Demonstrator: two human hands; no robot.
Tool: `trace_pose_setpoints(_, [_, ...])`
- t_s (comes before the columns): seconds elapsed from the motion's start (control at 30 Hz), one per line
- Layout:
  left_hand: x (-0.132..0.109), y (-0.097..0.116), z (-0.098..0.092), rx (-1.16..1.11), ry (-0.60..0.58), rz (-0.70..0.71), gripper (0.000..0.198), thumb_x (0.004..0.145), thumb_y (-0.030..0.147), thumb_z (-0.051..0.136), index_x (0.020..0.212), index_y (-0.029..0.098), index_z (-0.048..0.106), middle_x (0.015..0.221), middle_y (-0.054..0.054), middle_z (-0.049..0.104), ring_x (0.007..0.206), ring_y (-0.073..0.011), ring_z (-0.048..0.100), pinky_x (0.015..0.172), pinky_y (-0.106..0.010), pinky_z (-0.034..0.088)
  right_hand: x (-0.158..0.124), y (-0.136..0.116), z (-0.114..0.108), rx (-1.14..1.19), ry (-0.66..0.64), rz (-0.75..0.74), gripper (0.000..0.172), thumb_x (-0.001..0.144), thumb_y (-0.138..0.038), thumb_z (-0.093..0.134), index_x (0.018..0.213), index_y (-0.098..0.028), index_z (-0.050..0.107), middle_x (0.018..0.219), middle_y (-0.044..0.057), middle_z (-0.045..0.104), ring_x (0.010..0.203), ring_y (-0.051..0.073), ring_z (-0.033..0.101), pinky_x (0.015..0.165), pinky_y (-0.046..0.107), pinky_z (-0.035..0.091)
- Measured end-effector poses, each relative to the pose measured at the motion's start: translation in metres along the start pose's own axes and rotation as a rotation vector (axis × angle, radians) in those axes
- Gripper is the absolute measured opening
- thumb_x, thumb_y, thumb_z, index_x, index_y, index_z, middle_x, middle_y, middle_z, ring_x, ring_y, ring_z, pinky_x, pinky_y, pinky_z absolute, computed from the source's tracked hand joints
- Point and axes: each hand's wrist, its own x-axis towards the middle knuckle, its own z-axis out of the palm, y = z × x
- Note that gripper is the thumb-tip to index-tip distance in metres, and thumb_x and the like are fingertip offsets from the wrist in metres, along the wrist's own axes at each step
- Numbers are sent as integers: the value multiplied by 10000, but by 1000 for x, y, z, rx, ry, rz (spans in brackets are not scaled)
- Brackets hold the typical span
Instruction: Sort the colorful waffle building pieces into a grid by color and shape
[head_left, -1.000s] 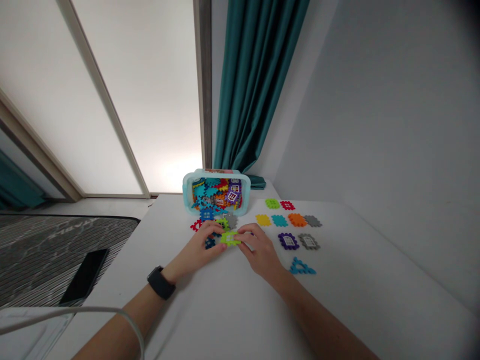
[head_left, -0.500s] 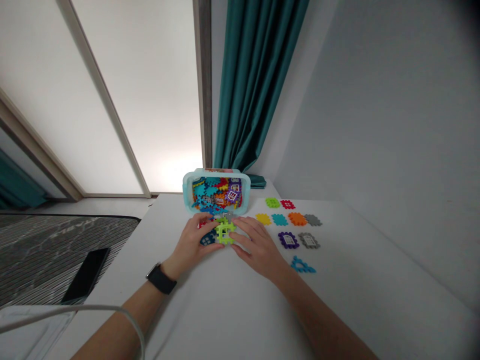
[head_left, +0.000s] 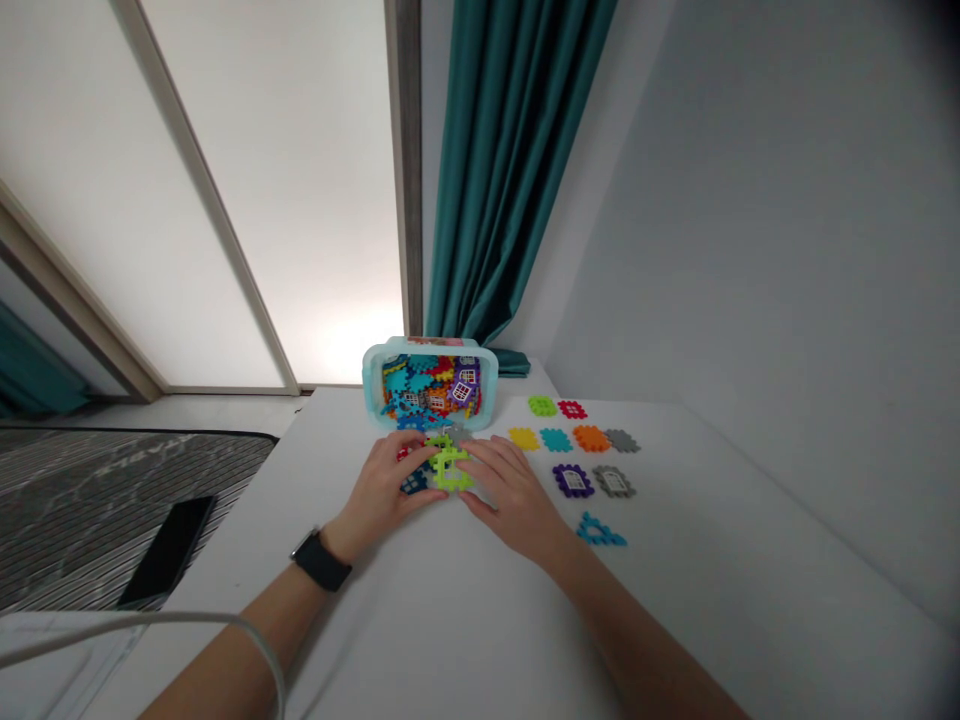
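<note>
Between my hands sits a small build of interlocking plastic pieces, with a lime-green window-frame piece [head_left: 451, 478] facing me. My left hand [head_left: 384, 487] grips its left side, thumb at the front lower edge and fingers over the back. A dark blue window piece [head_left: 415, 481] and a bit of red show beside those fingers. My right hand [head_left: 508, 492] holds the right side, fingertips against the lime-green piece and thumb low in front. A grey piece [head_left: 458, 434] peeks out behind. The fingers hide part of the build.
Behind the build stands a light-blue bin [head_left: 367, 385] full of mixed pieces. Loose pieces lie to the right, among them an orange square [head_left: 591, 438], a purple window piece [head_left: 574, 481] and a blue triangle [head_left: 599, 530]. A white cable [head_left: 247, 625] crosses the lower left.
The lime-green piece has shifted slightly under my fingers, and my right fingertips have moved a little. Both hands keep hold of the build. The whole view has slid very slightly left.
</note>
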Motion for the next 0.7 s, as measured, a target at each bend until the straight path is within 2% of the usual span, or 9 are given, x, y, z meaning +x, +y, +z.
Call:
trace_pose_setpoints(0.37, [5,12,1,8,-53,-16,465,810,369,745,1227,220,601,1225,-124,597,1124,-282,593,945,-439,516,4,7,-11,184,-84,94,371,943,-268,620,1308,-245,555,1314,95,650,1257,263,561,1094,515,450])
trace_pose_setpoints(0.5, [13,16,3,-11,-42,8,417,846,348,717,1225,219,600,1218,-127,594,1125,-282,593,938,-442,524,5,13,-19,217,-103,118,392,944,-264,613,1330,-255,546,1326,89,638,1281,258,538,1093,499,455])
trace_pose_setpoints(0.7, [34,28,21,-153,-71,-19,389,902,337,674,1264,236,577,1246,-119,554,1164,-260,575,985,-430,532,-4,31,-34,168,-104,155,400,939,-265,612,1333,-248,545,1350,110,609,1265,264,545,1082,500,456])
